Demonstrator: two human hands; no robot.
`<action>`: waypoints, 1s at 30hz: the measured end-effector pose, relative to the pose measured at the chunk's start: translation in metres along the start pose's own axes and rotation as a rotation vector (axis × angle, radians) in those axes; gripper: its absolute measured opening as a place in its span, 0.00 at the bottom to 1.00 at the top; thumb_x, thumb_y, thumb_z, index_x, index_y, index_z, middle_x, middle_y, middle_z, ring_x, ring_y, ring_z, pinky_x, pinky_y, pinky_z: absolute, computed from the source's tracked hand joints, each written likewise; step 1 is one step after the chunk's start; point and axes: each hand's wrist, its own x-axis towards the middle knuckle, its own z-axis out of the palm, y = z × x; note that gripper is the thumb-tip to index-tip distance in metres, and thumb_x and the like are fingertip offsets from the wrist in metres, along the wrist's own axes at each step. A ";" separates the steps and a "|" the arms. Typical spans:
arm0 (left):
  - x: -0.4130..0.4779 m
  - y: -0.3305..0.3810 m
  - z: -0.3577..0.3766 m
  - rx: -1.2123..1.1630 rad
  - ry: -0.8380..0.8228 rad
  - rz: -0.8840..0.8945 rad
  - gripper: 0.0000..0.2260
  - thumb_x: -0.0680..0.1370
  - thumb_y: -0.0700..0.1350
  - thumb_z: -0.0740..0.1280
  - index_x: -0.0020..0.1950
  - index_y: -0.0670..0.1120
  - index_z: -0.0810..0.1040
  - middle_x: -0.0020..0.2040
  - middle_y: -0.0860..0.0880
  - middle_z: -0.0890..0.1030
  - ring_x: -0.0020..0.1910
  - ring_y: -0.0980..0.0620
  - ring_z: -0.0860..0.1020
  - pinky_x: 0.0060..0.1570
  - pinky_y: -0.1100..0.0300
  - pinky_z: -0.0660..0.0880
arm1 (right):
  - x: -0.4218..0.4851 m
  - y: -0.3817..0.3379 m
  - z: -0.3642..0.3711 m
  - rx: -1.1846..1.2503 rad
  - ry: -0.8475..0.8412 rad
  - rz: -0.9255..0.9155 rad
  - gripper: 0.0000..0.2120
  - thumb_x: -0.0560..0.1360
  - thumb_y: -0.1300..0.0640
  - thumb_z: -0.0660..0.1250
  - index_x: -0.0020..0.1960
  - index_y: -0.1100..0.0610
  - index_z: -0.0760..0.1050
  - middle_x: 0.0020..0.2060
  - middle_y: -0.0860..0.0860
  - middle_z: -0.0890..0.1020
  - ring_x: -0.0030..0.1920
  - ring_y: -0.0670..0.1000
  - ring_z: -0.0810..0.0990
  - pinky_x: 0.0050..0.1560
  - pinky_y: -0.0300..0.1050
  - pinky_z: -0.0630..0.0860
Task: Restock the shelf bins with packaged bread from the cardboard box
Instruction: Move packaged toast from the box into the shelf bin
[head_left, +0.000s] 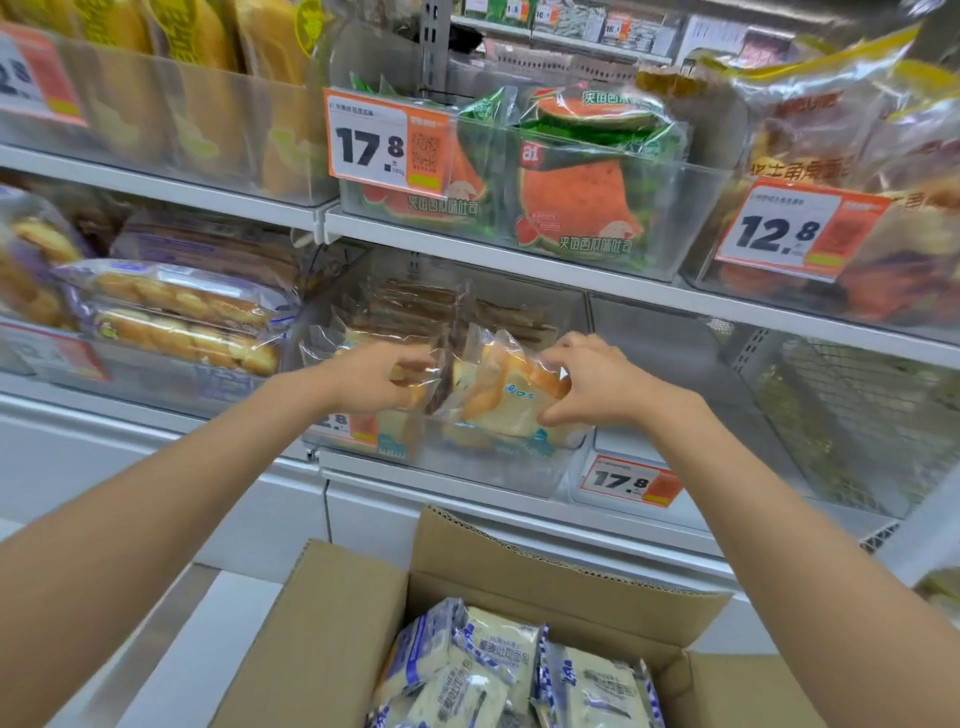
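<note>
An open cardboard box (337, 613) stands below me, holding several blue-and-white bread packs (498, 670). Both hands reach into a clear shelf bin (493, 467) on the lower shelf. My left hand (374, 379) grips the clear wrapper of a toast pack (395, 441) on the bin's left side. My right hand (587, 379) pinches a second toast pack (498, 395) with a blue label, which stands upright in the bin's right half. More wrapped slices lie behind them, deeper in the bin.
Above, a bin of watermelon-pattern toast (576, 202) carries a 17.8 price tag (384, 140). A 12.8-tagged bin (810, 228) sits to its right. Bun packs (176, 322) fill the left bin. A clear bin (691, 374) at the right shows no bread.
</note>
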 end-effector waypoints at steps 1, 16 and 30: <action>-0.001 -0.003 0.002 -0.067 0.033 -0.007 0.26 0.76 0.33 0.66 0.72 0.48 0.71 0.67 0.49 0.76 0.64 0.53 0.76 0.64 0.58 0.72 | 0.005 -0.004 0.002 -0.012 -0.056 0.000 0.18 0.66 0.45 0.74 0.51 0.44 0.72 0.53 0.50 0.75 0.57 0.54 0.72 0.57 0.50 0.69; 0.005 -0.014 0.021 -0.095 0.302 0.075 0.19 0.77 0.41 0.60 0.67 0.50 0.76 0.65 0.51 0.78 0.64 0.54 0.74 0.66 0.51 0.71 | 0.029 -0.042 0.033 -0.071 -0.134 -0.027 0.45 0.68 0.21 0.52 0.77 0.46 0.54 0.72 0.56 0.66 0.72 0.60 0.63 0.69 0.58 0.61; 0.022 -0.009 0.052 0.277 0.383 0.229 0.28 0.79 0.63 0.43 0.67 0.58 0.76 0.73 0.57 0.70 0.72 0.57 0.66 0.68 0.54 0.58 | 0.023 -0.025 0.052 0.008 0.007 0.168 0.42 0.73 0.25 0.41 0.78 0.49 0.54 0.75 0.59 0.61 0.74 0.60 0.58 0.73 0.57 0.55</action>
